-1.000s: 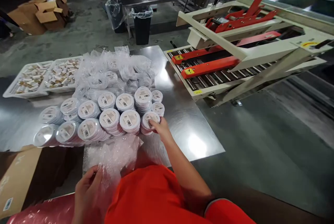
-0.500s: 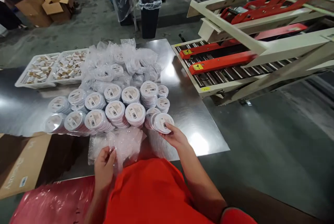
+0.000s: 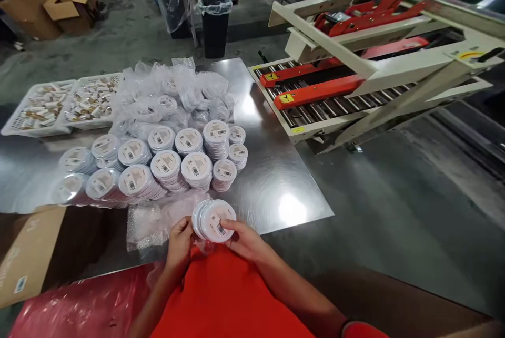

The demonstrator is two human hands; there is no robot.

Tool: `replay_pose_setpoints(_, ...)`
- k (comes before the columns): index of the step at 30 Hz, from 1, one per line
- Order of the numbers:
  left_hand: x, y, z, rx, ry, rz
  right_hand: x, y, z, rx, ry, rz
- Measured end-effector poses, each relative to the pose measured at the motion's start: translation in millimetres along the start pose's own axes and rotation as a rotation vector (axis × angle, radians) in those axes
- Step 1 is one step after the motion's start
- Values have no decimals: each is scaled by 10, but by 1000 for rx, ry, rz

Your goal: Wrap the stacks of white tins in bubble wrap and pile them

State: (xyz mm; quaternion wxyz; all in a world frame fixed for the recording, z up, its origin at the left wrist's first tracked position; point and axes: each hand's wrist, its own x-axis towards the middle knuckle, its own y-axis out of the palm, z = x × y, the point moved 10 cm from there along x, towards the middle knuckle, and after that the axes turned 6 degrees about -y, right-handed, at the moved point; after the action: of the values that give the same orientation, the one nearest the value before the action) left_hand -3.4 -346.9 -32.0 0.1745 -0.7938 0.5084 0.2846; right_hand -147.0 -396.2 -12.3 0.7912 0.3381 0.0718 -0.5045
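- Bright metal table [image 3: 284, 180], stacks all over it, and at its near edge we have a small batch of white discs [image 3: 218, 221], labels up, just before the red shirt [image 3: 232, 290].
- Right hand [image 3: 244, 238] has them: thumb pressed on top, fingers underneath, closed firmly on the right side.
- Left hand [image 3: 181, 241], curled, is at their left edge; whether it grips discs or clear film, I cannot tell.
- Just left, flat on the table, lies bubble wrap [image 3: 145, 227].
- Beyond it, rows of disc stacks [image 3: 166, 164], some leaning, with smaller stacks [image 3: 224, 172] at the right end.
- Farther back, a heap of bubble-wrapped bundles [image 3: 173, 91]; to its left, two white baskets [image 3: 35, 132] full of small pieces [image 3: 94, 101].
- Near left, below the table: red plastic [image 3: 87, 296] and a cardboard box [image 3: 39, 254].
- Far right, a roller frame [image 3: 323, 109] with red bars [image 3: 319, 92]; far off, a black bin [image 3: 215, 33].
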Motion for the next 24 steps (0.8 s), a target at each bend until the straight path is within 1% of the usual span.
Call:
replay_pose_setpoints(1,-8,-48,21,-38,-19,-14,2,-63,-22,18,10,-21)
replay_pose_setpoints(3,-44,-132,-10,-49,5,-52,-15,-200,-39,4,15,-87)
replay_pose_setpoints(5,-108,-179,-117,42,82,-106,-56,-313,75,-241,-76,-163)
replay_pose_setpoints(6,-147,-179,-179,106,123,-131,-81,-306,155,-407,-137,-167)
replay_pose_setpoints(7,-186,-162,-247,175,167,-150,-105,-249,232,-577,-203,-142)
replay_pose_setpoints(9,-267,-101,-398,294,275,-177,-155,-51,336,-865,-340,-37)
replay_pose_setpoints(11,-358,-25,-570,395,425,-189,-202,126,371,-1035,-443,66)
replay_pose_setpoints(12,-411,16,-657,444,513,-188,-213,171,370,-1076,-461,98)
replay_pose_setpoints(14,-530,104,-802,544,692,-170,-203,168,336,-1064,-413,116)
replay_pose_setpoints(16,-650,182,-892,634,837,-153,-176,91,277,-976,-299,90)
replay_pose_setpoints(17,-700,213,-917,671,886,-152,-167,48,253,-932,-249,64)
replay_pose_setpoints(18,-738,250,-926,706,916,-144,-165,15,243,-901,-221,36)
replay_pose_setpoints(20,-775,346,-898,782,931,-106,-176,-24,281,-897,-246,-29)
replay_pose_setpoints(22,-738,429,-805,896,868,-84,-208,-39,343,-954,-331,-97)
replay_pose_setpoints(24,-633,443,-675,1030,743,-108,-253,-63,374,-1024,-409,-169)
